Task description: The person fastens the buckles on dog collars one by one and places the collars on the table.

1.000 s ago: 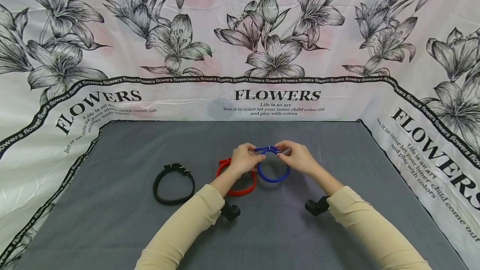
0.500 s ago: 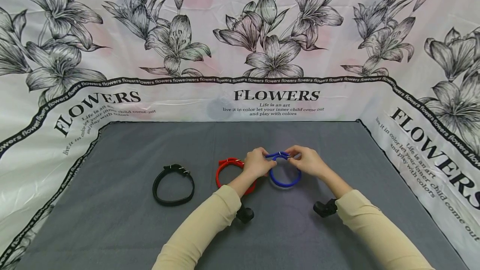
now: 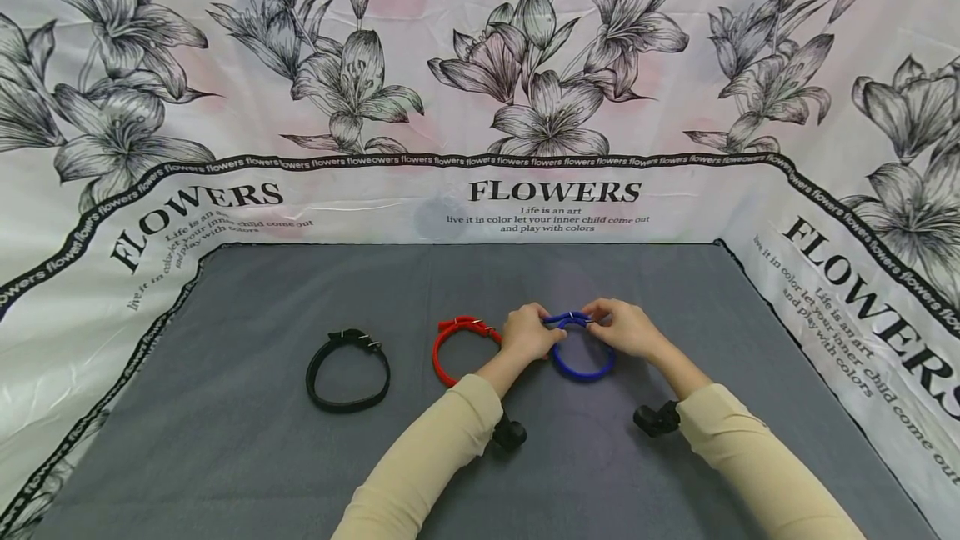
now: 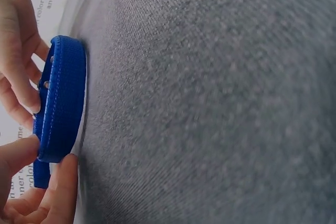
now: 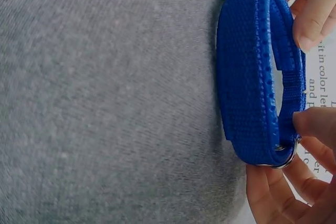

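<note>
A blue buckled collar (image 3: 583, 376), closed into a loop, stands on edge at the grey cloth right of centre. My left hand (image 3: 528, 333) pinches its left side near the strap end, thumb inside the loop. On the other side, my right hand (image 3: 624, 327) grips it between thumb and fingers, beside the metal ring (image 5: 291, 156) seen in the right wrist view. The stitched webbing of the collar (image 4: 65, 98) fills the space between both hands in the left wrist view. A red collar (image 3: 442, 361) lies just left of my left hand, partly covered by that forearm.
Farther left, a black collar (image 3: 310, 373) with a metal buckle lies in a loop on the grey cloth (image 3: 225, 440). Behind the table hangs a white flower-printed sheet (image 3: 375, 215). Black wrist cameras (image 3: 657, 419) stick out below the sleeves.
Both hands have shifted right and a little nearer with the blue collar between them. More of the red collar's buckle side shows now. The black collar has stayed put.
</note>
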A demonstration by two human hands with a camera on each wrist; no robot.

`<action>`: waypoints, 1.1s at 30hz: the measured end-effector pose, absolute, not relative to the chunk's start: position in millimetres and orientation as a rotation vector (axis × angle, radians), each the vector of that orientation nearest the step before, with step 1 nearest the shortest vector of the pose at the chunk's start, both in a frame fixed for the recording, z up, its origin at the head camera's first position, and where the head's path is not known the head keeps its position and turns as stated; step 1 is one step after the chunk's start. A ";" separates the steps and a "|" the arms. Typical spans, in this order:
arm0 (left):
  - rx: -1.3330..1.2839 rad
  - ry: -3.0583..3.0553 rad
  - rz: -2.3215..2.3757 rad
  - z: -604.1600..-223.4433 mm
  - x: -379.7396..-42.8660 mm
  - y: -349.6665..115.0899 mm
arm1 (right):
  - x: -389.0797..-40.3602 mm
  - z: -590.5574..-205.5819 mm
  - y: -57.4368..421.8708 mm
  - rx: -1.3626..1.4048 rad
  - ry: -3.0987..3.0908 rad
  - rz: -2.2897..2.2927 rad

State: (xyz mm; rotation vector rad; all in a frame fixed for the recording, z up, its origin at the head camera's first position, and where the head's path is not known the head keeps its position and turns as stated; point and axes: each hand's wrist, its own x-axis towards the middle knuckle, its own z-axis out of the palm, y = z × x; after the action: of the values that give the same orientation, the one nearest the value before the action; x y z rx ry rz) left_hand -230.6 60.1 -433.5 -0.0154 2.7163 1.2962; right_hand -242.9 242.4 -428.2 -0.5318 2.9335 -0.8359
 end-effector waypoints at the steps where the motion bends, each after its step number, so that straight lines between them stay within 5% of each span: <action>1: -0.018 2.719 1.295 -434.2 -230.4 60.7 | -242.9 -428.4 242.5 -0.535 2.936 -0.832; 20: 0.050 2.671 1.185 -428.0 -232.8 49.9 | -250.7 -425.4 236.6 -0.616 2.935 -0.695; 33: 0.368 2.776 0.976 -399.4 -236.3 12.5 | -254.6 -401.4 213.7 -0.621 3.064 -0.692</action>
State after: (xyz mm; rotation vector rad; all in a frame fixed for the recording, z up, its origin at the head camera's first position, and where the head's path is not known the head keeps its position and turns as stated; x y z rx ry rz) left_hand -236.3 12.5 -399.4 0.3678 2.7761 0.9758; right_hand -254.6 213.7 -401.4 -0.6206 3.0644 -0.6922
